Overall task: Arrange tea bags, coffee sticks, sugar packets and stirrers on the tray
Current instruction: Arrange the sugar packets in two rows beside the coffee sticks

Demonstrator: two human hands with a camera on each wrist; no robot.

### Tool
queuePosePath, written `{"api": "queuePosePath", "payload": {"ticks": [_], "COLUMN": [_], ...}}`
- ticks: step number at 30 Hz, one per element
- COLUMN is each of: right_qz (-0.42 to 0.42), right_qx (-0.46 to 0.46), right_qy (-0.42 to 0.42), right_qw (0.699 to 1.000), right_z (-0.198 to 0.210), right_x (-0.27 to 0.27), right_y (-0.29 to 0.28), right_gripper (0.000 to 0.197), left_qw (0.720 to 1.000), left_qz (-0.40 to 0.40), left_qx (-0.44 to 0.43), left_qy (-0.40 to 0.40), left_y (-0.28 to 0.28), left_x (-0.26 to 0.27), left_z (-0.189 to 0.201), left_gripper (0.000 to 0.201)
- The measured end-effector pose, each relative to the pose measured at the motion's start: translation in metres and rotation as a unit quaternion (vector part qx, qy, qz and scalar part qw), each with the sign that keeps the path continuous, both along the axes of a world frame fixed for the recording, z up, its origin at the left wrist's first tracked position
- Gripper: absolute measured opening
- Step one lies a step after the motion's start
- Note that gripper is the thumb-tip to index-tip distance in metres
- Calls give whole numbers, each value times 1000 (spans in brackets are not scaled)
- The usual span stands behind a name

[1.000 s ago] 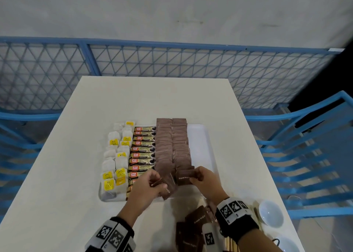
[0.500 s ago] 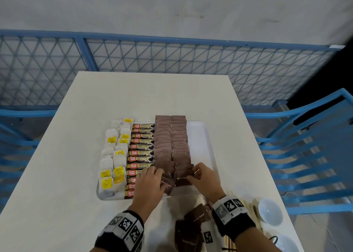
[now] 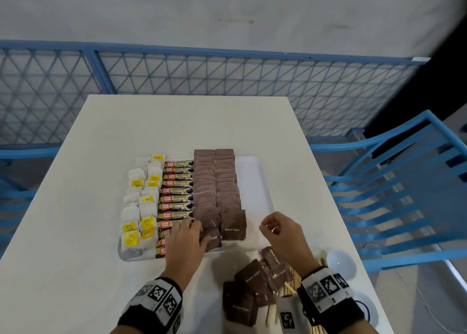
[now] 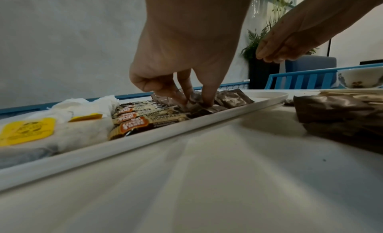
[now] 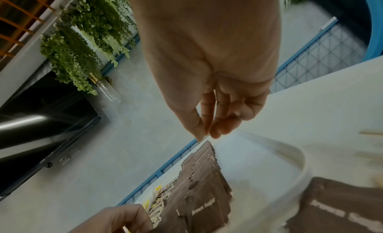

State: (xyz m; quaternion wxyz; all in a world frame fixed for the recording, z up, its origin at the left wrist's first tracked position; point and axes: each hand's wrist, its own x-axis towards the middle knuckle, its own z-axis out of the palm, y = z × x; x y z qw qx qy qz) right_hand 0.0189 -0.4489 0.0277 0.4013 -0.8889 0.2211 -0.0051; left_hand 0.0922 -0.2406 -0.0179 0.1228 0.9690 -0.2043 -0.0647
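Observation:
A white tray [image 3: 252, 182] holds tea bags [image 3: 141, 207] on the left, coffee sticks [image 3: 177, 194] in the middle and two columns of brown sugar packets [image 3: 217, 182]. My left hand [image 3: 202, 232] is down on the nearest packet [image 3: 213, 241] of the left column. In the left wrist view its thumb and fingertips [image 4: 207, 102] pinch that packet. My right hand [image 3: 265, 228] hovers above the tray's near right corner, fingers loosely curled and holding nothing. The last packet [image 3: 233, 228] of the right column lies free.
Loose sugar packets [image 3: 250, 278] are piled on the table in front of the tray. Wooden stirrers [image 3: 289, 287] lie partly under my right wrist. A white bowl [image 3: 341, 263] stands to the right. Blue chairs flank the table, with a blue mesh fence behind.
My right hand let go of its sugar packet at the near end of the right column and pulled back to the right. My left hand lowered its packet onto the left column.

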Motion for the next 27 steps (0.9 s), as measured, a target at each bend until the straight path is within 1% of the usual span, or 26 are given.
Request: {"api": "queuePosePath", "payload": {"ticks": [2,4,6,8,10,11,13,15,17,19,21,23,26,27], "right_qz": [-2,-3,1,7,3,-3,-1,18,31,29,23,13,7,7], "right_qx": [-10,-25,-46,-79,-119,-134,-157,-175,-190,-185,-176,-177,-183,-180], "right_qy": [16,30,51,93,139,158,192,222,234,226,215,210,218,223], "right_qw": [1000,999,998,993,983,978,969,959,953,956,960,961,959,958], "right_z": [-2,-5,-9,-14,-20,-22,-25,-26,-27,-28,-29,-30,-32,-33], "right_x": [-7,-15,-23,-31,-35,-37,-37,-37,-36,-33,-31,-30,-30,-29], "right_y": [-1,-4,-7,-9,-9,-9,-8,-6,-4,-2,-2,-2,-3,-4], "right_gripper": [6,5,4,11,22,27,38,45,46,41,37,39,44,44], "left_qw": [1000,1000,998,989,974,968,963,963,965,967,969,969,963,960], "left_qz": [-2,-3,-41,-98,-155,-167,-163,-152,-149,-138,-128,-120,-111,-108], "left_qx": [0,-19,-55,-89,-92,-88,-79,-50,-29,-24,-30,-39,-76,-85], "left_qy": [-3,-6,1,66,139,165,197,216,215,212,207,211,233,246], "left_y": [1,0,-3,-9,-17,-22,-33,-43,-51,-57,-61,-64,-63,-62], "left_x": [-2,-5,-11,-20,-31,-36,-44,-50,-55,-60,-61,-61,-59,-58], "left_z": [6,11,16,21,19,19,15,11,4,0,-3,-4,-5,-5], "left_gripper": [39,37,30,20,23,24,27,34,38,40,41,39,29,32]}}
